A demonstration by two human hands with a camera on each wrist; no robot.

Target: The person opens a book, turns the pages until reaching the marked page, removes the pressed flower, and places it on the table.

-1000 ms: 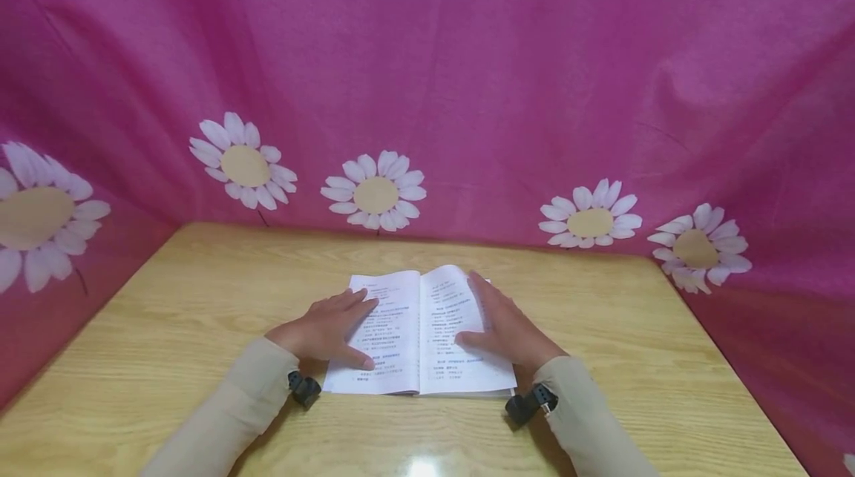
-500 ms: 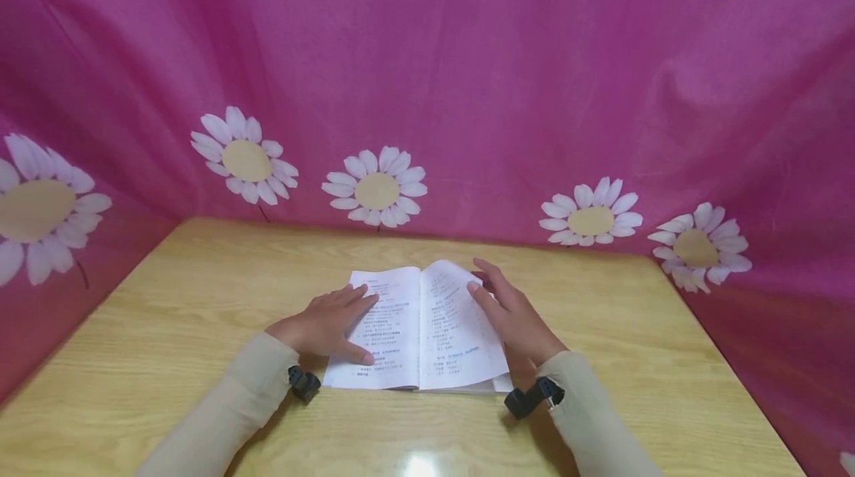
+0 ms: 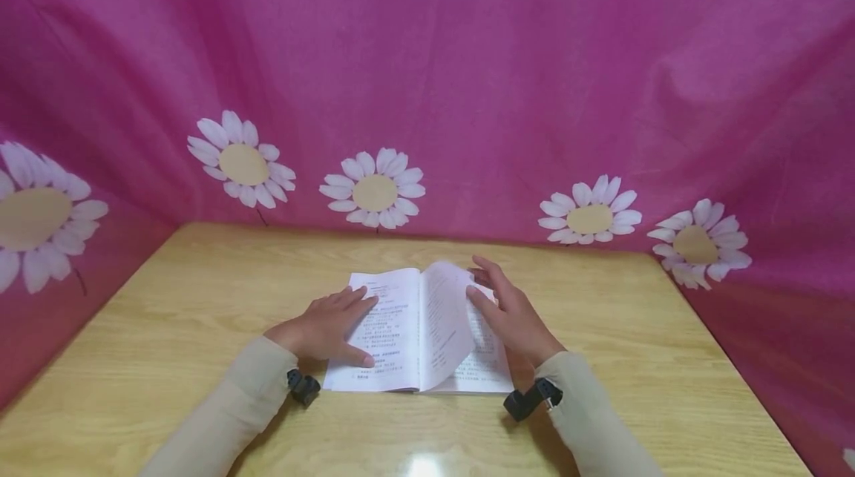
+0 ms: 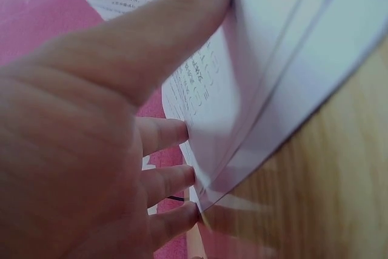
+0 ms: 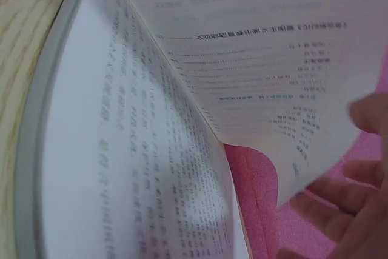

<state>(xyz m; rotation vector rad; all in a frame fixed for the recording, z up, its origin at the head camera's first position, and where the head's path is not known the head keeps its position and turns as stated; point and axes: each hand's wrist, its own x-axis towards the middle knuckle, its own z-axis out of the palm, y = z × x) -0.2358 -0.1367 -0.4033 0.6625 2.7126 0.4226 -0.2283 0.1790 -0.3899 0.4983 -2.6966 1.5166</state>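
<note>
An open book (image 3: 390,329) with printed white pages lies on the table in the head view. My left hand (image 3: 327,325) rests spread on its left page, thumb toward the near edge. The left wrist view shows that thumb (image 4: 151,34) stretched over the page and the other fingertips at the paper's edge. On the book's right side, one leaf (image 3: 444,321) stands up and curls leftward, baring the printed page beneath. My right hand (image 3: 510,310) is at this leaf's outer edge, thumb and fingers apart. In the right wrist view, loosely bent fingers (image 5: 339,195) reach the leaf's edge.
A wooden table (image 3: 220,291) carries the book. Behind and beside it hangs a pink cloth (image 3: 427,91) printed with large white daisies. Black camera straps (image 3: 303,386) sit on both wrists, below beige sleeves (image 3: 223,403).
My right hand has shifted from lying on the right page to the leaf's outer edge. The leaf has lifted and swung leftward, uncovering the page below. The left hand has stayed in place.
</note>
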